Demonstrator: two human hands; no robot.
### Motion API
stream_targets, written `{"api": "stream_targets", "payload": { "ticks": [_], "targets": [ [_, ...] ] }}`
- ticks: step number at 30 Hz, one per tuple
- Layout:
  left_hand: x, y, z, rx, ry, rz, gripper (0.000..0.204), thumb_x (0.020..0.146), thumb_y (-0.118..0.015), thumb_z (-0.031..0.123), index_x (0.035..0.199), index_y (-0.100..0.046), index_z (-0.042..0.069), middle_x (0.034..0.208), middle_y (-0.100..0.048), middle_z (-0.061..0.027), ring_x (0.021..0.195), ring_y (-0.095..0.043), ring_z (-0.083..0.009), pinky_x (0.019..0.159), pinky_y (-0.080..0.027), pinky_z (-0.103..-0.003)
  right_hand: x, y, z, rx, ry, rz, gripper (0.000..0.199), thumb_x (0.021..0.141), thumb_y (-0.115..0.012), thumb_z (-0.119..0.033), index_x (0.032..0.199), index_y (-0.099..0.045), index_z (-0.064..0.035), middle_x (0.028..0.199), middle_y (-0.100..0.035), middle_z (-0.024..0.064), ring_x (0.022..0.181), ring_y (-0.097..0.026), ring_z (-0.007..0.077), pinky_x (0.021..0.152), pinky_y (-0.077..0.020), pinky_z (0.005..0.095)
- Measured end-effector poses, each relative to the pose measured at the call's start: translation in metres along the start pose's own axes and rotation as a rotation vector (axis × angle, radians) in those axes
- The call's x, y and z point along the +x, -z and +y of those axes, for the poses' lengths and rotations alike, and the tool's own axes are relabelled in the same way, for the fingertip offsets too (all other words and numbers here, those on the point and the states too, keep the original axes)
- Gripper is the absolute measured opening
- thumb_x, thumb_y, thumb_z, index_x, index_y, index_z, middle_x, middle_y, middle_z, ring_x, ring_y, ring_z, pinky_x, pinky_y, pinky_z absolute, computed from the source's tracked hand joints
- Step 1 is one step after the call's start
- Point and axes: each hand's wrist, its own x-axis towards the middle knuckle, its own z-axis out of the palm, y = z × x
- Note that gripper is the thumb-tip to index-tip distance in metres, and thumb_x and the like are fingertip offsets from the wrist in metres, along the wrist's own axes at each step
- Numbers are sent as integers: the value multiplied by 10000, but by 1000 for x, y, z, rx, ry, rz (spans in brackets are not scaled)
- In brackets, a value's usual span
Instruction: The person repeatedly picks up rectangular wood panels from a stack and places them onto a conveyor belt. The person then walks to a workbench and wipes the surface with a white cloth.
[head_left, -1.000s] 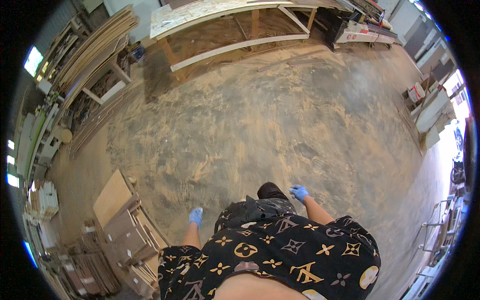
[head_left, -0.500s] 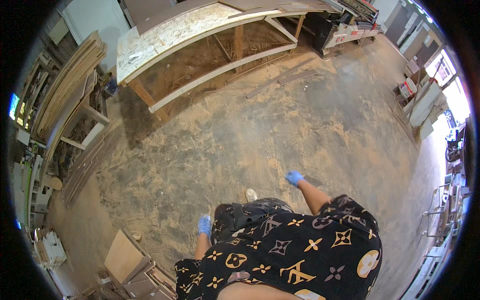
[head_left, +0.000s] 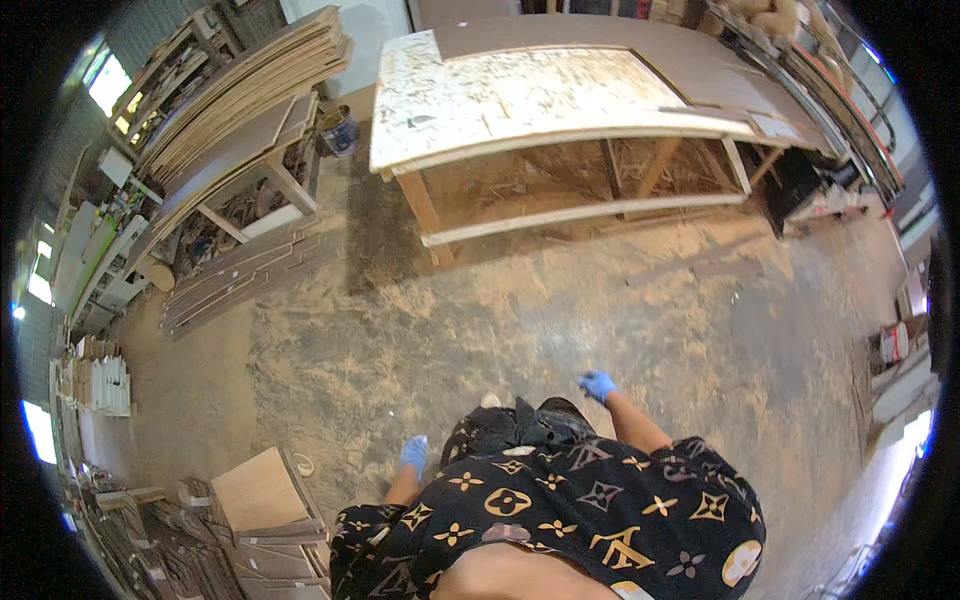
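Observation:
My left hand (head_left: 414,450), in a blue glove, hangs low by my left side over the dusty concrete floor, its fingers loosely stretched and nothing seen in them. Farther forward and to the right, my right hand (head_left: 597,387), gloved in blue too, swings clear of my body. Its fingers are a little bent and apart, and it holds nothing that I can see. Neither hand touches anything. Beyond them stands a long wooden workbench (head_left: 470,95) with a worn white top and a brown sheet on it.
Stacked boards (head_left: 250,90) lie on a rack at the far left, beside a dark bucket (head_left: 339,130). Thin strips (head_left: 235,283) lie on the floor there. Panel offcuts (head_left: 262,490) stand at the near left. Loose strips (head_left: 725,268) lie before the bench; a machine (head_left: 830,205) adjoins its right end.
My view has turned to the left, and the bench now appears nearer and farther right. My right hand has swung slightly; both hands stay without anything in them.

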Motion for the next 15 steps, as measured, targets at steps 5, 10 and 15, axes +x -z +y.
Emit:
{"api": "stream_targets", "payload": {
  "ticks": [5,10,15],
  "targets": [
    [204,59,93,-222,241,54,272,840,-537,320,1030,-558,126,863,-568,16,719,-496,-130,645,-442,-304,34,23,-20,128,-178,74,283,791,-617,-214,949,-595,19,776,-617,95,638,-575,177,543,-481,311],
    [374,107,252,-923,227,-81,275,830,-556,321,1077,-528,202,921,-564,23,763,-532,-98,607,-437,-274,109,63,-24,161,-317,141,239,791,-605,-188,930,-599,6,739,-606,93,617,-570,188,484,-477,329],
    [475,130,409,-1105,220,134,338,844,-536,292,1169,-474,226,1066,-556,12,845,-544,-124,676,-463,-308,173,120,-97,233,-271,210,217,795,-591,-162,939,-591,-1,743,-599,92,580,-554,184,486,-473,322]
  ]
}}
